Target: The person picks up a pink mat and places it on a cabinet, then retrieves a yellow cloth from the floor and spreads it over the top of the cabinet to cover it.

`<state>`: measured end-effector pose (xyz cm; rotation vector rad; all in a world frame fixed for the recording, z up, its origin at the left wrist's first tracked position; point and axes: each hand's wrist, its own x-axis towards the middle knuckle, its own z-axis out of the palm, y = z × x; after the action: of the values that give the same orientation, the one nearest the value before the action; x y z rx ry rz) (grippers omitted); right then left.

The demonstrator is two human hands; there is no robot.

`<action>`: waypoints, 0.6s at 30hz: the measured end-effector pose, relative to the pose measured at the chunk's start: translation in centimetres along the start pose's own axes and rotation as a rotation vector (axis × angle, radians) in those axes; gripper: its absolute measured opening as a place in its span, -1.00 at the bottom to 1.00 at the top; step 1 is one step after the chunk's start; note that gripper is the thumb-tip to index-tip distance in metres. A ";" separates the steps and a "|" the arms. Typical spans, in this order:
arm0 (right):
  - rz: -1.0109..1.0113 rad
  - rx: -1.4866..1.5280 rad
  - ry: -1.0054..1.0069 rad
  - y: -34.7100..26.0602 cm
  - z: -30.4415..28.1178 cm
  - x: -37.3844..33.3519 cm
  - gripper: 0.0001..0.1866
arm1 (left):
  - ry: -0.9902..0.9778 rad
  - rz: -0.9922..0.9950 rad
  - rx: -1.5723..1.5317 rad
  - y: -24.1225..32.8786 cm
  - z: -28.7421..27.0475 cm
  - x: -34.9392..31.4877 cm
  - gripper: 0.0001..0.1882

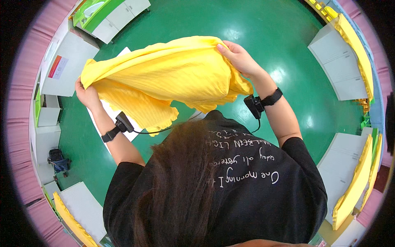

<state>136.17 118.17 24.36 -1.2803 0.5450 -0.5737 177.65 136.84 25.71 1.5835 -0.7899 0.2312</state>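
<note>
A large yellow cloth with a frilled edge hangs stretched between my two hands. My left hand is closed on its left end, fingers partly hidden by the fabric. At the upper right corner, my right hand pinches the cloth with the thumb lying on top. The top edge runs in a soft fold from hand to hand. Below it the fabric drapes in loose creases, with the frill showing at the bottom. The cloth partly covers a white flat surface under it.
White cabinets stand along the left on a green floor. More white cabinets with yellow frilled covers line the right. A small dark stroller is at the far left. Each wrist wears a black strapped device with a cable.
</note>
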 end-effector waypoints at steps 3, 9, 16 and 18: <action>-0.010 0.002 0.060 0.8 -3.7 5.3 -0.69 | -0.139 -0.041 0.128 -2.9 5.6 2.3 -0.67; 0.026 -0.277 0.008 0.3 -12.8 15.3 -0.67 | -0.093 -0.210 -0.034 -11.4 17.5 3.6 -0.72; 0.038 -0.460 -0.162 -3.1 -23.0 24.7 -0.56 | -0.119 -0.284 -0.018 -13.0 32.1 9.1 -0.81; 0.067 -0.411 -0.113 -2.7 -26.7 27.3 -0.58 | -0.128 -0.237 -0.007 -13.4 36.8 11.2 -0.82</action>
<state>138.48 80.21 20.06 -1.6650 0.6291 -0.3393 183.24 98.10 14.38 1.6814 -0.6918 -0.0444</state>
